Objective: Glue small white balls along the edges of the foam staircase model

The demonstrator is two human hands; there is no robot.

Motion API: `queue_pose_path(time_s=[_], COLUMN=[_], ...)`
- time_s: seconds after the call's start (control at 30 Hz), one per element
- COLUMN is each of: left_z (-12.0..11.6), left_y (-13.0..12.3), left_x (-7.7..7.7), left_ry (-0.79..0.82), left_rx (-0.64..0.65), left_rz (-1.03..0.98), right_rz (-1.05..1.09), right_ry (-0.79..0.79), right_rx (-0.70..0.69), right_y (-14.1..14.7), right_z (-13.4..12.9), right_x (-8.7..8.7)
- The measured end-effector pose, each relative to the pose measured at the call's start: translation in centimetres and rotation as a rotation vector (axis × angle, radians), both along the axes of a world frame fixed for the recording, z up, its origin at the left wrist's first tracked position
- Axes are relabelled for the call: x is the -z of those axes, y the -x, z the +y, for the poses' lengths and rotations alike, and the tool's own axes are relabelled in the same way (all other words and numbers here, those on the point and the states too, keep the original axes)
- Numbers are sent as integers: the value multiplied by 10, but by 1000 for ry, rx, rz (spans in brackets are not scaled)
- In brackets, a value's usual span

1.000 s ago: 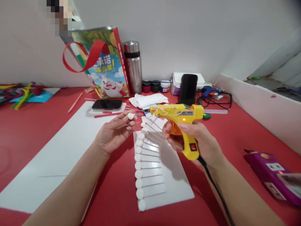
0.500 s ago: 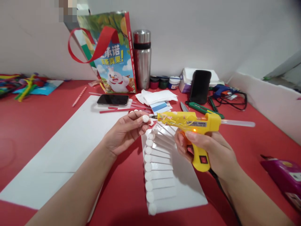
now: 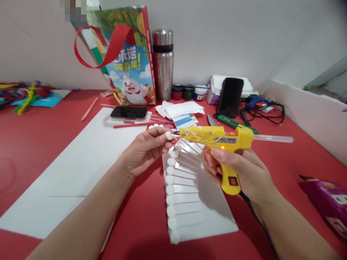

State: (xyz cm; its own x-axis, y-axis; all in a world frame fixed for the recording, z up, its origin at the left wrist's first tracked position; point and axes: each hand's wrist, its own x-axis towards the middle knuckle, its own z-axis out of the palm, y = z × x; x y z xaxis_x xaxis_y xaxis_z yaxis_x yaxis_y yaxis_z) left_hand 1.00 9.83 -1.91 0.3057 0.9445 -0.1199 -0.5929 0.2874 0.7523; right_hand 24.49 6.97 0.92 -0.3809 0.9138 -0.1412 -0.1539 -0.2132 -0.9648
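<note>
Between thumb and fingers my left hand [image 3: 148,148] pinches a small white disc [image 3: 169,135]. My right hand [image 3: 238,166] is wrapped round the handle of a yellow hot glue gun [image 3: 217,139], whose orange light glows and whose clear glue stick [image 3: 273,138] juts out at the back. The gun's nozzle [image 3: 175,133] is at the disc; whether it touches cannot be made out. Below lies a white sheet [image 3: 217,220] bearing a row of white strips [image 3: 187,198], with white round discs [image 3: 170,189] along its left edge.
A larger white board [image 3: 81,173] lies left. Behind are a phone [image 3: 129,112], a gift bag [image 3: 135,79], a steel flask [image 3: 164,68], paint jars [image 3: 188,92], an upright phone [image 3: 231,97], tissues [image 3: 181,109] and a green cutter [image 3: 235,123]. A purple packet [image 3: 325,198] sits right.
The white disc and the glue gun's nozzle have come closer together. The whole view has shifted slightly; both hands keep their grips.
</note>
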Motion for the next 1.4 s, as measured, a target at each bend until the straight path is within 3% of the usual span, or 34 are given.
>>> queue_pose_path(time_s=[0.63,1.4], left_z=[0,0], left_y=[1,0], left_x=[-2,1], left_ry=[20,-1], left_rx=[-22,6], left_rz=[-20,-6], right_rz=[55,48], right_ry=[-36,-44], right_rx=[-41,-21], right_y=[-2,2], right_z=[2,1], right_x=[10,5])
